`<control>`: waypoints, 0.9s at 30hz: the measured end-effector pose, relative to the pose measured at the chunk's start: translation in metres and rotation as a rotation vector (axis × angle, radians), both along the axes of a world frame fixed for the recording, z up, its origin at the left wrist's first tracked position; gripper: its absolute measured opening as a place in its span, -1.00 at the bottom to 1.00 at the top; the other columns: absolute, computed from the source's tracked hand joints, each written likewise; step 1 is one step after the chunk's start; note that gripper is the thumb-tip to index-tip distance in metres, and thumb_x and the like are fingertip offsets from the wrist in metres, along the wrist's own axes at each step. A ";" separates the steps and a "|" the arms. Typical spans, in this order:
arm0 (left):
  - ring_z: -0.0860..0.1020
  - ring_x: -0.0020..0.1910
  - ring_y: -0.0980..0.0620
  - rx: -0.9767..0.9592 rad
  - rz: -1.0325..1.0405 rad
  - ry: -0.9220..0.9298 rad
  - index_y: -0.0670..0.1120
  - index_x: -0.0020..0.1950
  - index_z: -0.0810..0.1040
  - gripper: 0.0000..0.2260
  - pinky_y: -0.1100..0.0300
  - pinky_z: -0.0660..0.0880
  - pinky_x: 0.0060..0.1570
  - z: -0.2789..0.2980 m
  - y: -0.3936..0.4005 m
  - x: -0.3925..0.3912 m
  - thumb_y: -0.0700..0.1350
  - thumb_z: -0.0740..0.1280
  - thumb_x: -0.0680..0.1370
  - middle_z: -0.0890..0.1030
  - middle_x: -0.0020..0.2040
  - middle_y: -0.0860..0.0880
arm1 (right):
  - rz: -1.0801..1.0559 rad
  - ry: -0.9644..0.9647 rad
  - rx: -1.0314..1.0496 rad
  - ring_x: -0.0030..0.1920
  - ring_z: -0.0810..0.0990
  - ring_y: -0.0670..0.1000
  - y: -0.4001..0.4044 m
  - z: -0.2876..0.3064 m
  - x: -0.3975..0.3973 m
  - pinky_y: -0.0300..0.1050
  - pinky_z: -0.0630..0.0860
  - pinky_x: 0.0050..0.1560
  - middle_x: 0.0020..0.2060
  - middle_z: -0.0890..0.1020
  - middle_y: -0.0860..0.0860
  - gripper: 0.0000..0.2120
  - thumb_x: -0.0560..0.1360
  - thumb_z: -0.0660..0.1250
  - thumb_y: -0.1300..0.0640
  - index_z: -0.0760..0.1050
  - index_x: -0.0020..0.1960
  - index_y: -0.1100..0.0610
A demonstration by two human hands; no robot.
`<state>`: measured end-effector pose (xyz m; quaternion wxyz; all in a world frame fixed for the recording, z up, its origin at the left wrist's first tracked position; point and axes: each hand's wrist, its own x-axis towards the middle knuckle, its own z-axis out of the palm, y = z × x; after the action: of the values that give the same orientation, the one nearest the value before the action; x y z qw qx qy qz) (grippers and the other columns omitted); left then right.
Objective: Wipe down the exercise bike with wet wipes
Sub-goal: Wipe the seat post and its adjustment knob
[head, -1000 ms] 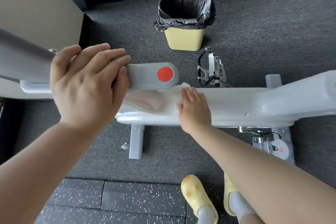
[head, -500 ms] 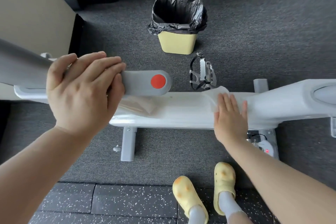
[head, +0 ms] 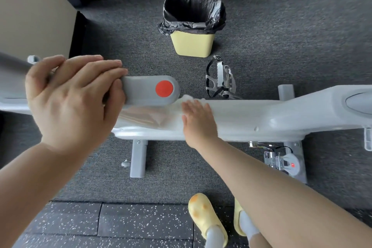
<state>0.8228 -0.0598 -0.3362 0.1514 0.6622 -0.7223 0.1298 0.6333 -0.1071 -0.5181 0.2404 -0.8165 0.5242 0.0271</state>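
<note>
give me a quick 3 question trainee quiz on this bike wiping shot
1. True or false: the right hand presses the wet wipe flat on the white frame of the bike.
2. What does the left hand hold?
A. the pedal
B. the grey bar with the red dot
C. the bin
3. Fill in: the yellow bin on the carpet is lined with a ____ bag.

Key
1. True: the fingers lie straight on the wipe.
2. B: the fingers wrap over the near end of the bar.
3. Black.
</note>
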 end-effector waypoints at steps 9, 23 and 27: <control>0.58 0.19 -0.05 -0.049 -0.016 -0.023 -0.06 0.10 0.66 -0.71 -0.24 0.47 0.13 -0.001 0.000 -0.002 -0.08 0.15 0.65 0.65 0.15 0.05 | 0.014 0.032 -0.094 0.46 0.29 0.00 -0.015 0.009 -0.043 0.08 -0.03 0.52 0.43 0.39 -0.02 -0.62 0.64 0.06 0.13 0.31 0.45 0.06; 0.58 0.19 -0.05 -0.043 -0.016 -0.010 -0.06 0.10 0.66 -0.72 -0.24 0.49 0.10 -0.002 -0.001 -0.001 -0.09 0.15 0.65 0.65 0.15 0.05 | 0.234 -0.023 -0.078 0.40 0.32 0.10 -0.016 -0.003 -0.030 0.03 0.26 0.39 0.38 0.39 0.04 -0.50 0.54 0.17 0.30 0.25 0.47 0.10; 0.59 0.18 -0.07 -0.045 -0.021 -0.006 -0.08 0.10 0.66 -0.71 -0.25 0.49 0.10 -0.003 -0.001 -0.001 -0.09 0.15 0.65 0.66 0.14 0.04 | 0.038 0.039 -0.142 0.55 0.04 0.11 0.012 -0.009 -0.083 0.09 0.01 0.53 0.55 0.13 0.09 -0.44 0.59 0.12 0.25 0.07 0.56 0.12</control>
<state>0.8215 -0.0605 -0.3392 0.1656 0.6507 -0.7264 0.1463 0.5501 -0.0952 -0.5271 0.1710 -0.8407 0.5136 0.0104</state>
